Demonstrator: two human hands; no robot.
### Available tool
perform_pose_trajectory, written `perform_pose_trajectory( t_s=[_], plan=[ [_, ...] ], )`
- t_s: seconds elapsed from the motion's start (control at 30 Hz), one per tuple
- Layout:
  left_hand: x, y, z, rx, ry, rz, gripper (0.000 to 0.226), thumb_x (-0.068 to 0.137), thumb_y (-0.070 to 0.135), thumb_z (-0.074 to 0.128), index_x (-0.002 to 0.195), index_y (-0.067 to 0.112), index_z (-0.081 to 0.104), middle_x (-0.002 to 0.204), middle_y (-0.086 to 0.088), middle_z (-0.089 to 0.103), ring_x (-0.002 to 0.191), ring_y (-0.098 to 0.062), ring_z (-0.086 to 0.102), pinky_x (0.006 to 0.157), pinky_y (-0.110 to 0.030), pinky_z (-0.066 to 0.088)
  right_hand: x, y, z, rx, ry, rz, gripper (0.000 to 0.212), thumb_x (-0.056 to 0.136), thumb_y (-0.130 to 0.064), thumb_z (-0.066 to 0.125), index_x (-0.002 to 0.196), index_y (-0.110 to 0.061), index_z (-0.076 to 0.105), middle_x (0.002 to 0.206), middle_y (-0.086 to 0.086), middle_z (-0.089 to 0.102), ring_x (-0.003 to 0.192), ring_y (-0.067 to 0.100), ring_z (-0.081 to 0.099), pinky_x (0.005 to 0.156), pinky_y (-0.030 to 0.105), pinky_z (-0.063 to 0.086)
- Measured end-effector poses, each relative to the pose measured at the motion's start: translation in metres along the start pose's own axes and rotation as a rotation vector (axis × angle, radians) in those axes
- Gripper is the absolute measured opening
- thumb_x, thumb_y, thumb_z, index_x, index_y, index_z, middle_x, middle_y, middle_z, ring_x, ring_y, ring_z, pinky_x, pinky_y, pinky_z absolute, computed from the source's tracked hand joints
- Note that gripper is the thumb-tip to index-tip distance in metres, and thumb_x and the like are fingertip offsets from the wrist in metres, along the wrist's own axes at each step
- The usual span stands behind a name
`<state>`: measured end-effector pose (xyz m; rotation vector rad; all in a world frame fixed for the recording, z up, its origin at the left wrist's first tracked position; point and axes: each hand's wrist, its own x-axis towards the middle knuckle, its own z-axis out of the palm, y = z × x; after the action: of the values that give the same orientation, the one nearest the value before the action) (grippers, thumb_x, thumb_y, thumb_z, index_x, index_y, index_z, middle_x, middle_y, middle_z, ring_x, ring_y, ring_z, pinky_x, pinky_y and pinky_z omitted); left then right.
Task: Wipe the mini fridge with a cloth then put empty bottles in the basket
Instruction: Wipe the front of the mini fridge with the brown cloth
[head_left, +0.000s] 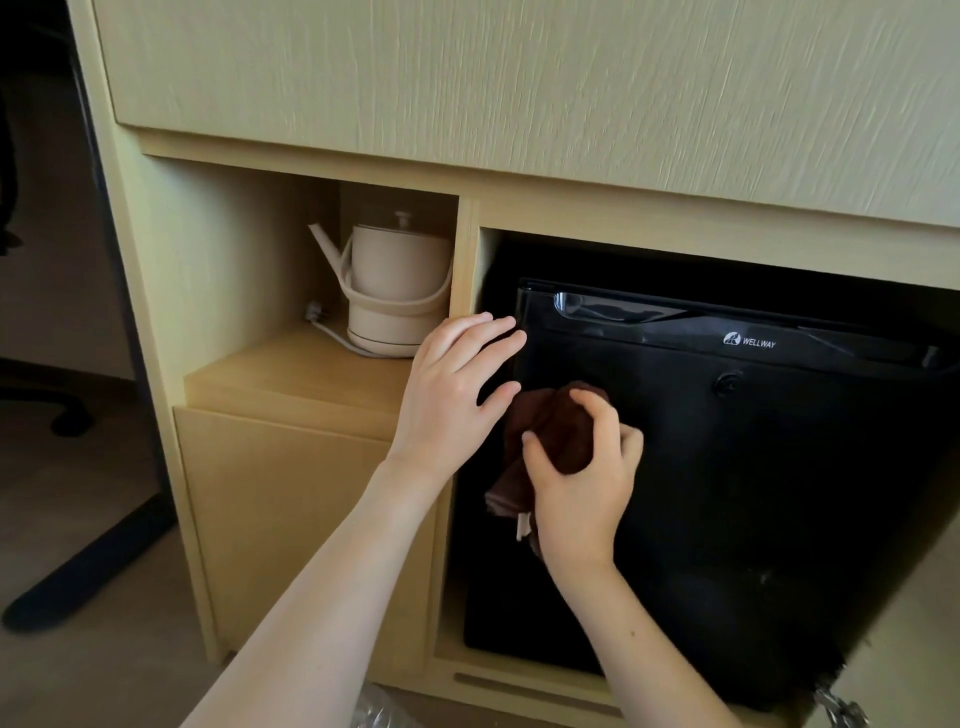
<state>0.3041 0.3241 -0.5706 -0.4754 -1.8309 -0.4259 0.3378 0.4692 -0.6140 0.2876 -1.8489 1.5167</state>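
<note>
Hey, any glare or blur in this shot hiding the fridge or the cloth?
Head view: a glare streak along the top of the fridge; slight motion blur over the cabinet grain; the cloth in the right hand is readable; the wide lens bends the cabinet edges.

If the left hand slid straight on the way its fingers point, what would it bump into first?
Most likely the mini fridge. The left hand points up and to the right, with its fingertips at the door's upper left edge. Whether they touch it is hard to judge from this view.
</note>
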Motion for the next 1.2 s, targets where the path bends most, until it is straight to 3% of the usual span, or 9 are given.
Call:
perform_pose_trajectory(
  t_s=[0.1, 0.23, 0.4, 0.6, 0.8, 0.9, 1.03, 1.1, 1.2],
  plan=[
    [0.001, 0.002, -0.001, -0.029, -0.005, -0.02, 0.043, 0.085, 0.017, 0.076, 0.127, 0.015, 0.067, 0.135, 0.003, 0.061, 0.131, -0.018, 0.047, 0.11, -0.04, 0.04, -0.022, 0.019, -0.005, -0.079, -0.073, 0.021, 0.051, 0.083, -0.015, 0.077, 0.123, -0.037, 0.054, 0.116, -0.007, 0.037, 0.103, -0.008, 0.05, 0.08, 0.0, 0.043],
    [0.0, 0.005, -0.001, -0.028, -0.006, -0.043, 0.043, 0.085, 0.015, 0.076, 0.127, 0.016, 0.067, 0.134, 0.004, 0.061, 0.132, -0.017, 0.046, 0.109, -0.041, 0.041, -0.054, 0.04, -0.004, -0.228, -0.191, 0.051, 0.051, 0.084, -0.018, 0.075, 0.117, -0.045, 0.047, 0.116, -0.01, 0.033, 0.098, 0.002, 0.053, 0.087, 0.021, 0.055],
    [0.0, 0.01, 0.002, -0.033, 0.007, -0.066, 0.042, 0.084, 0.014, 0.075, 0.126, 0.014, 0.067, 0.134, 0.004, 0.061, 0.133, -0.018, 0.046, 0.109, -0.042, 0.041, -0.018, 0.01, 0.002, -0.123, -0.097, 0.018, 0.048, 0.085, -0.016, 0.075, 0.123, -0.035, 0.052, 0.116, -0.01, 0.035, 0.1, -0.008, 0.05, 0.075, -0.002, 0.041],
    [0.001, 0.007, -0.001, -0.016, -0.003, -0.06, 0.043, 0.084, 0.016, 0.077, 0.126, 0.015, 0.067, 0.134, 0.004, 0.061, 0.132, -0.018, 0.047, 0.109, -0.042, 0.041, -0.041, 0.031, -0.01, -0.379, -0.312, -0.046, 0.05, 0.088, -0.019, 0.071, 0.125, -0.04, 0.046, 0.115, -0.015, 0.026, 0.092, 0.008, 0.054, 0.056, 0.003, 0.046],
    [0.002, 0.003, -0.001, -0.019, 0.003, -0.047, 0.045, 0.082, 0.017, 0.079, 0.126, 0.016, 0.068, 0.134, 0.004, 0.062, 0.13, -0.018, 0.047, 0.108, -0.041, 0.041, -0.008, 0.007, 0.004, -0.237, -0.149, -0.076, 0.052, 0.085, -0.016, 0.075, 0.127, -0.035, 0.05, 0.119, -0.008, 0.034, 0.097, 0.007, 0.052, 0.084, 0.015, 0.051],
    [0.002, 0.004, 0.001, -0.032, 0.007, -0.045, 0.043, 0.082, 0.015, 0.079, 0.124, 0.015, 0.069, 0.133, 0.004, 0.062, 0.129, -0.018, 0.048, 0.107, -0.041, 0.042, -0.011, 0.013, 0.006, -0.326, -0.184, -0.154, 0.052, 0.087, -0.017, 0.073, 0.129, -0.033, 0.048, 0.118, -0.009, 0.032, 0.094, 0.008, 0.053, 0.077, 0.013, 0.052],
    [0.002, 0.007, 0.0, -0.038, 0.017, -0.068, 0.042, 0.084, 0.015, 0.078, 0.124, 0.016, 0.068, 0.133, 0.003, 0.062, 0.131, -0.017, 0.046, 0.11, -0.04, 0.04, -0.05, 0.05, -0.004, -0.484, -0.393, -0.159, 0.054, 0.089, -0.025, 0.069, 0.131, -0.043, 0.038, 0.125, -0.009, 0.028, 0.096, 0.016, 0.06, 0.069, 0.025, 0.06],
    [0.001, 0.01, -0.001, -0.05, 0.013, -0.075, 0.04, 0.084, 0.019, 0.077, 0.123, 0.017, 0.069, 0.134, 0.002, 0.06, 0.132, -0.017, 0.044, 0.111, -0.04, 0.038, -0.053, 0.053, -0.008, -0.474, -0.374, -0.146, 0.052, 0.089, -0.026, 0.069, 0.13, -0.042, 0.041, 0.125, -0.01, 0.03, 0.1, 0.014, 0.057, 0.073, 0.018, 0.058],
    [-0.004, 0.017, 0.001, -0.076, -0.039, -0.084, 0.043, 0.084, 0.023, 0.077, 0.126, 0.02, 0.068, 0.141, -0.002, 0.053, 0.134, -0.018, 0.041, 0.112, -0.052, 0.035, -0.032, 0.031, -0.005, -0.251, -0.192, -0.052, 0.049, 0.086, -0.021, 0.073, 0.128, -0.036, 0.052, 0.119, -0.01, 0.035, 0.096, 0.002, 0.053, 0.075, 0.003, 0.047]
  ],
)
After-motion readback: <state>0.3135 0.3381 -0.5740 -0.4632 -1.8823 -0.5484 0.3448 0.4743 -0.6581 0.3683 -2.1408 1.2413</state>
